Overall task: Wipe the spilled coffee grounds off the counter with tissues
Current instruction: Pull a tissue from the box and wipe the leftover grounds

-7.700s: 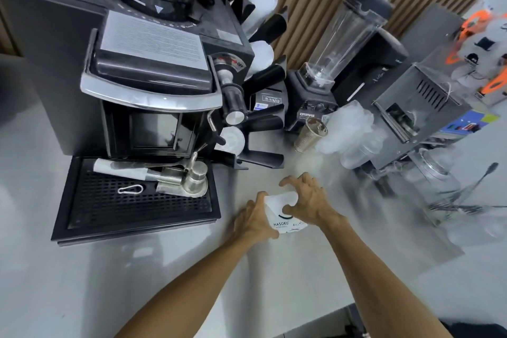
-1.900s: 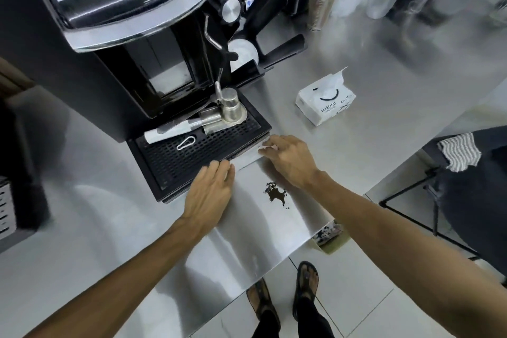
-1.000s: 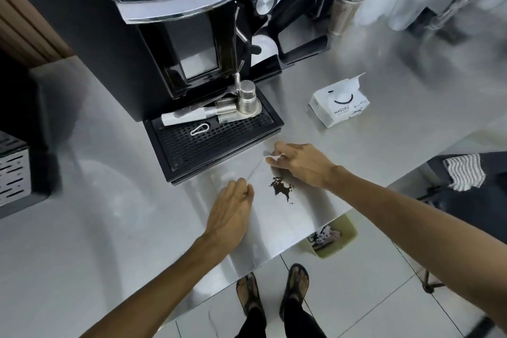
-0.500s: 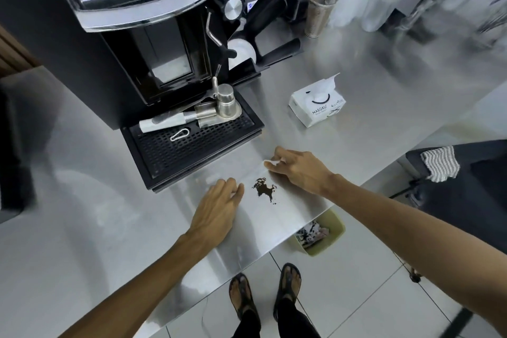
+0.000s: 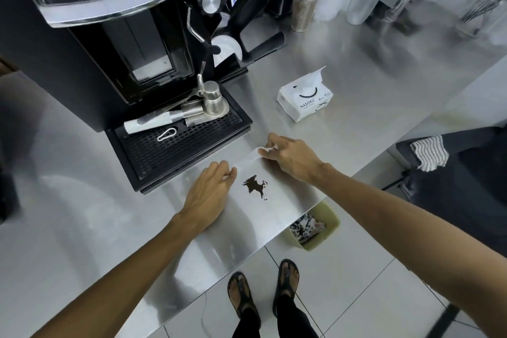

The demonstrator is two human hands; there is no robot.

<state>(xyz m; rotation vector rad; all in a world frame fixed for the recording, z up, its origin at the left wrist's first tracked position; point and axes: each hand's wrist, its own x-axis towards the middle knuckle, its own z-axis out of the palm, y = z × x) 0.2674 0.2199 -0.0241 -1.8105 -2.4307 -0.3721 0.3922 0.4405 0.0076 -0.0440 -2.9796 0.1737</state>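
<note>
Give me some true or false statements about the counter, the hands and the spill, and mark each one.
1. The grounds lie between the left hand and right hand. True.
2. The bin is empty. False: it holds scraps.
3. The right hand pinches a tissue. True.
4. The tissue pack lies in the bin. False: it is on the counter.

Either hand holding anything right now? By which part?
The right hand pinches a tissue at one end, between thumb and fingertips. The left hand has fingertips at the opposite end; whether it pinches or just presses cannot be told.
</note>
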